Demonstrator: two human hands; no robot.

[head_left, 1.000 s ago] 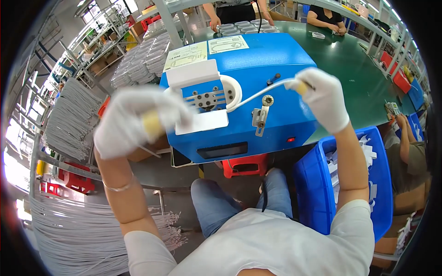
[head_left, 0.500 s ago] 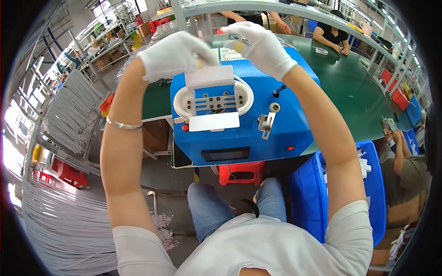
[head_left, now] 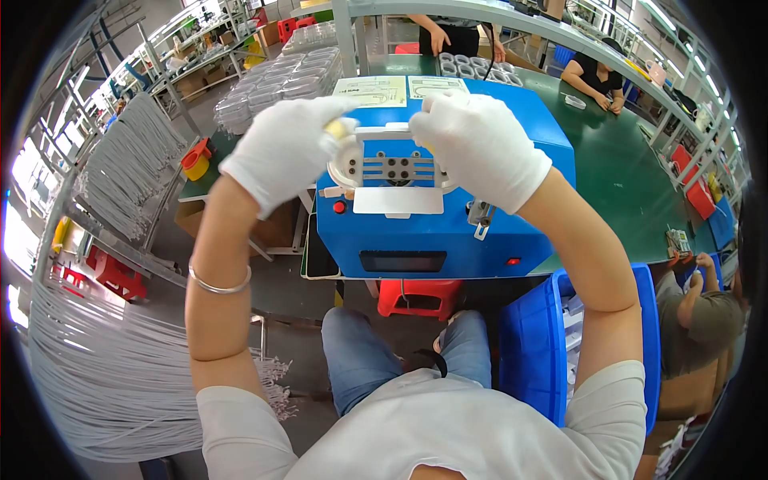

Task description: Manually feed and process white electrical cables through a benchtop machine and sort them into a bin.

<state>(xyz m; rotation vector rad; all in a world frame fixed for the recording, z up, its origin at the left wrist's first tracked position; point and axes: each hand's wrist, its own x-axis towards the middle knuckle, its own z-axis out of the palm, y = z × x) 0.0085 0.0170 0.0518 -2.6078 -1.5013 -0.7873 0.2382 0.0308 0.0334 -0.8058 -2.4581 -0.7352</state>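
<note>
A coil of white cable (head_left: 342, 170) lies round the slotted metal holder (head_left: 398, 168) on top of a blue machine (head_left: 488, 252). My left hand (head_left: 292, 148), in a white glove with pale yellow fingertips, closes on the coil's left end. At the right end, my gloved right hand (head_left: 484, 148) has its fingers curled down over the coil and hides most of that side. A white flap (head_left: 398, 201) sticks out in front of the holder. Another white piece (head_left: 392, 131) stands behind it, between my hands.
Printed sheets (head_left: 370, 92) lie on the machine's back. Clear plastic boxes (head_left: 280, 80) are stacked behind left. White cables (head_left: 120, 384) hang in bundles at my left. A blue bin (head_left: 532, 344) with white pieces stands right. Across the green table (head_left: 612, 176) sit other people.
Both hands have come down from above the machine onto the two ends of the coil. The view has shifted, showing more of the table and the stacked boxes behind.
</note>
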